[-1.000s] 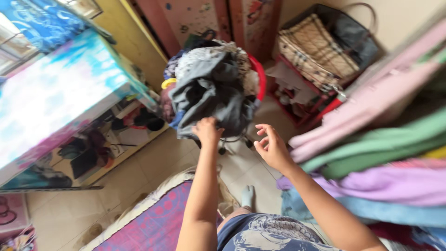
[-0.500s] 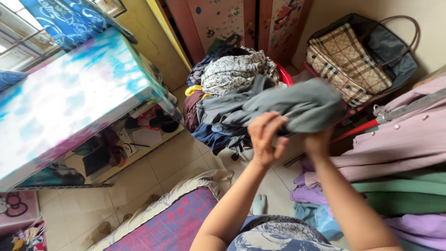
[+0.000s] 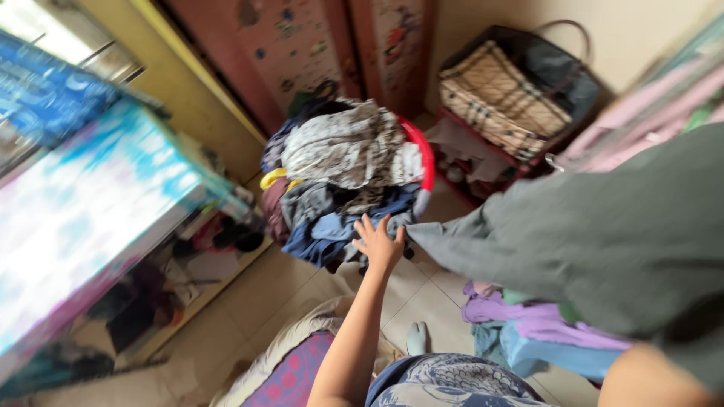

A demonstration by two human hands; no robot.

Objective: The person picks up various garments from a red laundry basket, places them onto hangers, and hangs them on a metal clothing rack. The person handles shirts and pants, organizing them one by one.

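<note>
Cramped room, tiled floor (image 3: 302, 290), one red basket (image 3: 422, 154) overflowing with clothes. The left hand (image 3: 379, 243) reaches toward that pile, fingers spread, holding nothing. One big grey garment (image 3: 603, 234) hangs stretched out on the right, looks lifted clear to separate it. Right hand's hidden, so can't tell its grip.

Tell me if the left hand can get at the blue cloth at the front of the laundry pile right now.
Probably yes. The left hand is open, fingers spread, right at the front of the pile, and the blue cloth lies just beside it with nothing between. The grey garment hangs off to the right, apparently clear of that path.
</note>
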